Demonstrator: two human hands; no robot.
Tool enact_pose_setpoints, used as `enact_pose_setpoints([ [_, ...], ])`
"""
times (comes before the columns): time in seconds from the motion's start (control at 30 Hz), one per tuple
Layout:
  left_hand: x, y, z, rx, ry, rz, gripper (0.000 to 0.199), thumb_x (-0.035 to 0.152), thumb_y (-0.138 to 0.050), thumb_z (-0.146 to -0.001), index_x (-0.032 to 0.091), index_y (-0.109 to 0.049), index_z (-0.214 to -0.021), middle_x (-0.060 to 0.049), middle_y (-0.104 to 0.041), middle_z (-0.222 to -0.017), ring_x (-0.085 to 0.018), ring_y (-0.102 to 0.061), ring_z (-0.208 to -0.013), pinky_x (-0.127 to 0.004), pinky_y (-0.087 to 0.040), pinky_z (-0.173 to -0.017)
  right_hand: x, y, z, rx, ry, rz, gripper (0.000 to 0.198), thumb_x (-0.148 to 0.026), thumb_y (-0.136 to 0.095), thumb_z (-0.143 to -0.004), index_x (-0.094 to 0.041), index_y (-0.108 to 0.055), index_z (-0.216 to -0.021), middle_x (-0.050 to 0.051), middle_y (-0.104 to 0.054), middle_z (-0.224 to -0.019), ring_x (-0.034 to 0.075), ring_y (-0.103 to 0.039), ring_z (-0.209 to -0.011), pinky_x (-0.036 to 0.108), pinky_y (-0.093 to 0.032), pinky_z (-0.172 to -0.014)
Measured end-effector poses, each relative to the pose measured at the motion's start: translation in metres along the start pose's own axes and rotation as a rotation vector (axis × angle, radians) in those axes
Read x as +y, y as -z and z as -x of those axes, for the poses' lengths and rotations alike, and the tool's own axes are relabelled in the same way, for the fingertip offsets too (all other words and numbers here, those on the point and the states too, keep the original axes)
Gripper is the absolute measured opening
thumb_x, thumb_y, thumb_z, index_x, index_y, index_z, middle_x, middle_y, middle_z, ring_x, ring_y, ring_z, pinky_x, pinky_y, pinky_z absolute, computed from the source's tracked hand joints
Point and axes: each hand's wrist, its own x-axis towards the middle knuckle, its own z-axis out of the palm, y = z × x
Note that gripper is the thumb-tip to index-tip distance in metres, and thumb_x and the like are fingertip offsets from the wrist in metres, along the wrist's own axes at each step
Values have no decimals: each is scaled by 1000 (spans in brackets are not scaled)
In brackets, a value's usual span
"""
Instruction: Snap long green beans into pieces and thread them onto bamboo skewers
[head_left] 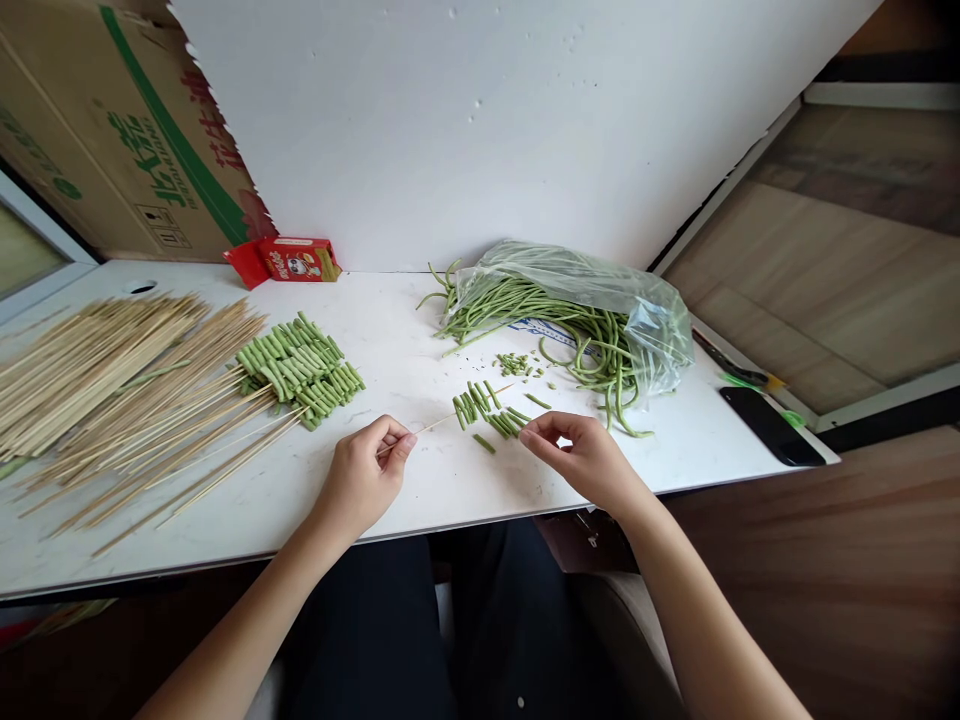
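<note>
My left hand (367, 472) pinches the blunt end of a thin bamboo skewer (435, 424) that carries a few short green bean pieces (471, 404) near its tip. My right hand (579, 455) rests on the white table (420, 480), its fingertips touching a cut bean piece (517, 418) beside the skewer's tip. More loose cut pieces (514, 364) lie just beyond.
Finished bean skewers (300, 368) and a heap of bare skewers (97, 370) lie at the left. A plastic bag of long beans (592, 320) sits at the back right. A black phone (771, 426), a red box (289, 260) and a cardboard carton (112, 130) surround them.
</note>
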Motion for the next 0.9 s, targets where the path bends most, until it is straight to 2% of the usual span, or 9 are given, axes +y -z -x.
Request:
enact_pose_setpoints([
  [0.1, 0, 0, 0, -11, -10, -6, 20, 37, -60, -99, 21, -64, -87, 0, -68, -74, -14, -65, -65, -24, -49, -61, 1, -7, -2, 33, -21, -120, 38, -59, -74, -89, -21, -79, -88, 7, -76, -85, 23, -65, -80, 33, -50, -69],
  [0.2, 1, -1, 1, -14, -25, -23, 19, 36, -60, -99, 21, -64, -87, 0, -68, -73, -14, -64, -64, -24, -48, -60, 0, -17, -3, 48, -50, -232, 42, -61, -74, -88, -20, -78, -89, 6, -74, -82, 20, -62, -73, 32, -48, -65],
  [0.3, 1, -2, 1, -12, -47, -39, 18, 34, -59, -100, 21, -63, -87, 0, -68, -74, -14, -63, -63, -24, -48, -60, -1, -28, -2, 68, -101, -336, 44, -64, -76, -86, -20, -77, -88, 5, -73, -79, 16, -56, -63, 29, -41, -55],
  [0.43, 2, -2, 2, -12, -100, -75, 17, 31, -58, -100, 21, -63, -88, -1, -70, -77, -14, -63, -64, -24, -48, -62, -2, -39, 0, 90, -158, -430, 46, -66, -77, -84, -20, -77, -83, 4, -69, -72, 13, -48, -55, 29, -34, -51],
  [0.57, 4, -3, 2, -7, -163, -108, 17, 28, -57, -101, 22, -62, -87, -1, -69, -77, -15, -63, -66, -25, -48, -64, 1, -43, 0, 101, -184, -449, 48, -68, -78, -82, -20, -77, -81, 3, -68, -69, 13, -43, -52, 29, -30, -49],
  [0.9, 7, -2, 3, -28, -196, -115, 18, 28, -56, -103, 22, -60, -87, 0, -67, -76, -14, -61, -65, -25, -45, -63, 1, -46, 1, 157, -207, -440, 54, -72, -77, -80, -18, -77, -82, 5, -71, -69, 13, -47, -52, 29, -32, -48],
])
